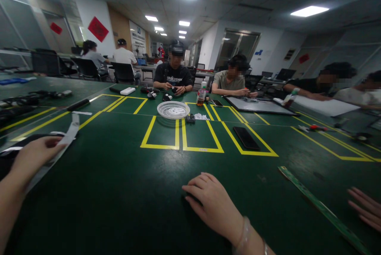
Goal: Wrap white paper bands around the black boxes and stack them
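My left hand point(37, 156) is at the left edge, its fingers closed on a long, pale, flat strip point(72, 130) that looks like paper or film. The strip runs from beneath the hand up toward the table's middle. Behind that hand lies a dark object with white parts point(12, 156), partly covered and of unclear kind. My right hand point(211, 203), with a band at the wrist, rests on the green table point(133, 207). Its fingers are loosely bent, the thumb stands apart, and nothing shows in it.
A white plastic basket point(173, 110), a bottle point(201, 96) and a black phone point(246, 138) lie ahead among yellow tape outlines. At right is a long green strip point(321, 209); beyond it, another person's hand point(366, 207). Several people sit across the table.
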Motion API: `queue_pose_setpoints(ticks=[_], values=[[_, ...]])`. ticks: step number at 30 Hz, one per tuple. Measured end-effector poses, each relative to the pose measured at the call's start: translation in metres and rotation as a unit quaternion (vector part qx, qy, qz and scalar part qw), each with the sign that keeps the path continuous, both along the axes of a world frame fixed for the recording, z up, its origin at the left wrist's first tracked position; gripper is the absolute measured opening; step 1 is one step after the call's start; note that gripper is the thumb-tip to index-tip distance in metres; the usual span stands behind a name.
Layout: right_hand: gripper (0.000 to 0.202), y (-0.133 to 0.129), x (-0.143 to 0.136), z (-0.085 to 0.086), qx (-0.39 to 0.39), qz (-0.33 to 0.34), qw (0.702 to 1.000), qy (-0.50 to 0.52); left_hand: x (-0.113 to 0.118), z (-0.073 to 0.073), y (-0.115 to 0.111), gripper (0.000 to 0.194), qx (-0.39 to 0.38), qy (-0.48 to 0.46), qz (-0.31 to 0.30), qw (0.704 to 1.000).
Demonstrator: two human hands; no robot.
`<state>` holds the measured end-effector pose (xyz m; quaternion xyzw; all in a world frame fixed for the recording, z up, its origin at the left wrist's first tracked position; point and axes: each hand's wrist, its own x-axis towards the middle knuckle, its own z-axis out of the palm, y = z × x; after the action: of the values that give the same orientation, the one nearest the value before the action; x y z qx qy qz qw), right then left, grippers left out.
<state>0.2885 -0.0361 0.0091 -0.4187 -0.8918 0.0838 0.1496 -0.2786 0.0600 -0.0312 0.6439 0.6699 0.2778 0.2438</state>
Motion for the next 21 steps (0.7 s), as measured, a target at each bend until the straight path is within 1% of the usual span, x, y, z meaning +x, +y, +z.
queue_pose_setpoints(ticks=[2,3,4,5,7,9,10,12,13,15,17,19,21], values=[[0.028,0.000,0.001,-0.002,0.017,0.008,1.000,0.015,0.018,0.004,0.009,0.079,0.010,0.027,0.084,0.996],[0.030,0.001,0.001,-0.003,0.029,0.014,0.999,0.023,0.034,0.008,0.012,0.082,0.006,0.029,0.092,0.995],[0.032,0.001,0.001,-0.004,0.044,0.020,0.998,0.030,0.053,0.013,0.013,0.085,-0.008,0.020,0.067,0.998],[0.033,0.001,0.002,-0.004,0.061,0.026,0.997,0.036,0.075,0.019,0.012,0.087,-0.024,0.005,0.024,0.999],[0.036,0.000,0.001,-0.005,0.096,0.036,0.994,0.043,0.125,0.031,0.004,0.080,-0.049,-0.018,-0.085,0.995],[0.038,-0.001,0.001,-0.005,0.126,0.044,0.990,0.038,0.174,0.042,-0.011,0.064,-0.087,-0.038,-0.184,0.978],[0.039,-0.002,0.000,-0.005,0.137,0.048,0.989,0.032,0.196,0.045,-0.020,0.059,-0.110,-0.042,-0.229,0.966],[0.045,-0.004,0.000,-0.004,0.141,0.052,0.989,0.013,0.231,0.049,-0.038,0.048,-0.154,-0.050,-0.302,0.939],[0.047,-0.005,-0.001,-0.004,0.135,0.054,0.989,0.004,0.243,0.049,-0.046,0.044,-0.168,-0.053,-0.328,0.928],[0.046,-0.006,-0.002,-0.004,0.113,0.059,0.992,-0.005,0.260,0.048,-0.058,0.036,-0.183,-0.070,-0.362,0.911],[0.038,-0.006,-0.003,-0.004,0.094,0.062,0.994,0.003,0.268,0.045,-0.064,0.034,-0.192,-0.097,-0.373,0.903],[0.031,-0.007,-0.005,-0.004,0.082,0.061,0.995,0.012,0.268,0.044,-0.063,0.037,-0.208,-0.110,-0.370,0.898],[0.031,-0.008,-0.006,-0.003,0.072,0.064,0.995,0.011,0.261,0.043,-0.055,0.043,-0.220,-0.107,-0.363,0.899]])
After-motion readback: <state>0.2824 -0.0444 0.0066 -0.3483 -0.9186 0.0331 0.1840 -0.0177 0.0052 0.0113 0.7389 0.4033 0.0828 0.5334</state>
